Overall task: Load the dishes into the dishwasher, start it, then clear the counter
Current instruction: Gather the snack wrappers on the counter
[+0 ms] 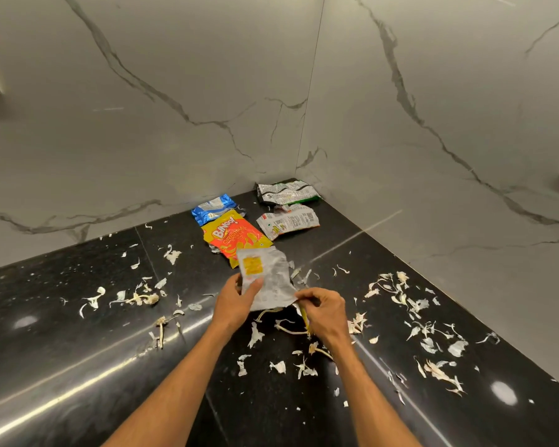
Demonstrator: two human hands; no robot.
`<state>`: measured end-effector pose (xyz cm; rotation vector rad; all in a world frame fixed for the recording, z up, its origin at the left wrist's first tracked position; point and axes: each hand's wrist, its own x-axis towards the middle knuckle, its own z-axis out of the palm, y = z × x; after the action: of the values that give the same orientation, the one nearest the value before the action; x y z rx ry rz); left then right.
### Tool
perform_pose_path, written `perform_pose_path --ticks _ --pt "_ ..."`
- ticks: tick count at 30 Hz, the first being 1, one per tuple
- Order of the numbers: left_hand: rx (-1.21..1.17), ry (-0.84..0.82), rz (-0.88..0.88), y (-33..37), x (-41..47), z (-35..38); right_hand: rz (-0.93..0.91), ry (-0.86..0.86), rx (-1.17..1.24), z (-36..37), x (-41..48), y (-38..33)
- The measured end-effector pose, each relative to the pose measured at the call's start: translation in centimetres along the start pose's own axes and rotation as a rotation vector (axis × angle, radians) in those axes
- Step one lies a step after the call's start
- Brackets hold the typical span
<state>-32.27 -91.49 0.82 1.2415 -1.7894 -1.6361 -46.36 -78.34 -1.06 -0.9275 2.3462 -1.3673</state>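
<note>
1. Black polished table (78, 366) set in a corner of white marble walls (142, 91); its surface is littered with pale garlic peels (413, 304) and stems.
2. Left hand (234, 303) in a closed grip on a silver wrapper (271, 282) with a yellow patch, thumb on top, pinching its left edge.
3. Right hand (323, 312) pinches the same wrapper at its lower right corner; grip closed. Something yellow-green shows under this hand, cannot tell what.
4. The wrapper is held just above the table, between the two hands, tilted.
5. Behind it, lying flat: an orange and yellow chip bag (236, 237), touching a blue packet (212, 211) beyond it.
6. Nearer the corner: a white packet (288, 221), and a green and white packet (286, 191) against the wall.
7. No dishes in sight.
</note>
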Motion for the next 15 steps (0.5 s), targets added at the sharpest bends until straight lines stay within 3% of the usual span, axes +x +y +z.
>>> perform_pose_path --ticks 9,13,15 --pt "-0.242 0.156 -0.045 -0.9 -0.1 -2.7 -0.026 -0.211 0.094 1.4 0.3 -2.6" --pt "-0.213 0.204 -0.028 -1.5 0.5 -4.5 0.017 -0.141 0.22 2.3 2.5 -3.7" --pt "-0.2 0.222 -0.028 -1.8 0.8 -5.5 0.031 -0.1 0.156 3.1 3.9 -4.2"
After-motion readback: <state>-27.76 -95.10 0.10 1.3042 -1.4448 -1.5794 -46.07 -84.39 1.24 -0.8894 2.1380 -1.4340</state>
